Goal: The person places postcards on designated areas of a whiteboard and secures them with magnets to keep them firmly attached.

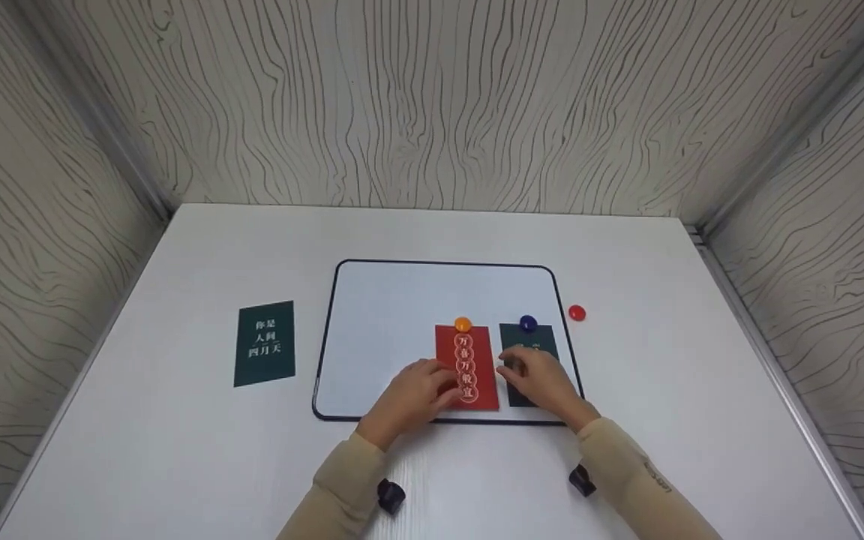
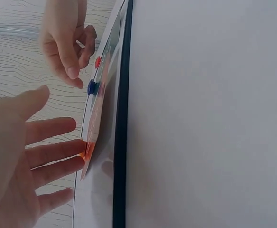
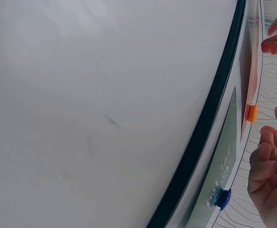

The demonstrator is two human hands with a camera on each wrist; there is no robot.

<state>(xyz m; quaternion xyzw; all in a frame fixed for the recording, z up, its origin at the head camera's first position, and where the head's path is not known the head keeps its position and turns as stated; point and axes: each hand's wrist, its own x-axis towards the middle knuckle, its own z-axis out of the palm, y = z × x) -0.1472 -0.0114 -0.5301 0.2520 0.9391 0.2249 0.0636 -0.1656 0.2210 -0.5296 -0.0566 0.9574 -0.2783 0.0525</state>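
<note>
My left hand [image 1: 417, 394] hovers over the lower left of a red card [image 1: 483, 367] with white lettering; in the left wrist view its fingers [image 2: 53, 154] are spread and grip nothing. An orange round magnet [image 1: 463, 325] sits at that card's top edge. Over a dark green card [image 1: 523, 395] is my right hand [image 1: 543, 379], fingers loosely bent and nothing held, partly hiding the card's print. At the top of the green card sits a blue magnet [image 1: 528, 323]. Both cards lie side by side on the right part of a black-framed whiteboard [image 1: 387, 307].
A red magnet [image 1: 577, 313] lies on the white table [image 1: 177, 435] just right of the board. Another dark green card [image 1: 265, 345] with white characters lies left of the board. Wood-patterned panels [image 1: 417, 105] enclose the back and sides. Small black objects [image 1: 391, 496] show beside both sleeves.
</note>
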